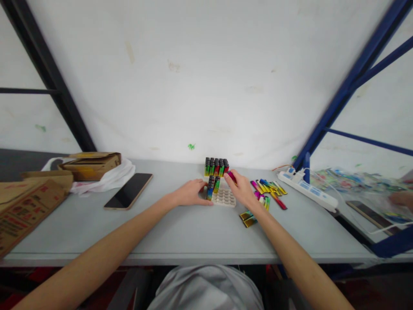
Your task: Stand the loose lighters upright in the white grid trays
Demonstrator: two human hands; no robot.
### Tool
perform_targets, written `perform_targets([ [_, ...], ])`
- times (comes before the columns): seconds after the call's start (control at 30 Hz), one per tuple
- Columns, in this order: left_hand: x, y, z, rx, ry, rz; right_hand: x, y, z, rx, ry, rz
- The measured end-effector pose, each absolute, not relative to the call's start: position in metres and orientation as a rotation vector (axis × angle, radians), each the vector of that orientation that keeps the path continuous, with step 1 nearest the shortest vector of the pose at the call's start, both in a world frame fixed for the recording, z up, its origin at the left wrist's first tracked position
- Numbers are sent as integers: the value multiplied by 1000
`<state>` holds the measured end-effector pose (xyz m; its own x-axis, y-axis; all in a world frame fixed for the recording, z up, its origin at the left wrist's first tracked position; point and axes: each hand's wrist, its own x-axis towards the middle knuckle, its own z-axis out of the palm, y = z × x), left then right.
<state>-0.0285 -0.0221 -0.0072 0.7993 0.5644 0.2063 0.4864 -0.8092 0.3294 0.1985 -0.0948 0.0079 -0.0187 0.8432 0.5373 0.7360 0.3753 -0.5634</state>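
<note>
My left hand (192,193) is curved around the left side of a pale holed tray (224,199), its thumb along the near edge and its fingers by the lighters. Several metallic-coloured lighters with black tops (210,188) stand upright in the tray's left part; the holes farther right show no lighters. Above the tray's right side my right hand (240,185) pinches a magenta lighter (231,175), partly hidden by the fingers. Behind the tray stands a block of upright green and red lighters (216,167). Loose lighters (278,200) lie in a scattered pile right of my right hand, partly under the forearm.
A dark phone (129,191) lies on the grey table (193,237) at left, near open cardboard boxes (35,202) and a white plastic bag (124,174). A white power strip (308,189) lies at right beside the blue frame (342,99). Another person's hand (402,200) shows beyond.
</note>
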Motion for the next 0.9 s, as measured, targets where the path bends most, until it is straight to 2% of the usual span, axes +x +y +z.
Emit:
perform_targets([
  [0.2, -28, -22, -7, 2720, 835, 430, 203, -96, 12, -1246, -2003, 73],
  [0.37, -28, -22, -7, 2710, 825, 419, 204, -99, 13, -1302, -2141, 256],
  [0.73, -28, -20, -10, 2706, 815, 455, 206, -90, 1, -1338, -2125, 334],
  [0.9, -28, -20, -11, 2714, 810, 449, 203, -86, 1, -1357, -2180, 208],
])
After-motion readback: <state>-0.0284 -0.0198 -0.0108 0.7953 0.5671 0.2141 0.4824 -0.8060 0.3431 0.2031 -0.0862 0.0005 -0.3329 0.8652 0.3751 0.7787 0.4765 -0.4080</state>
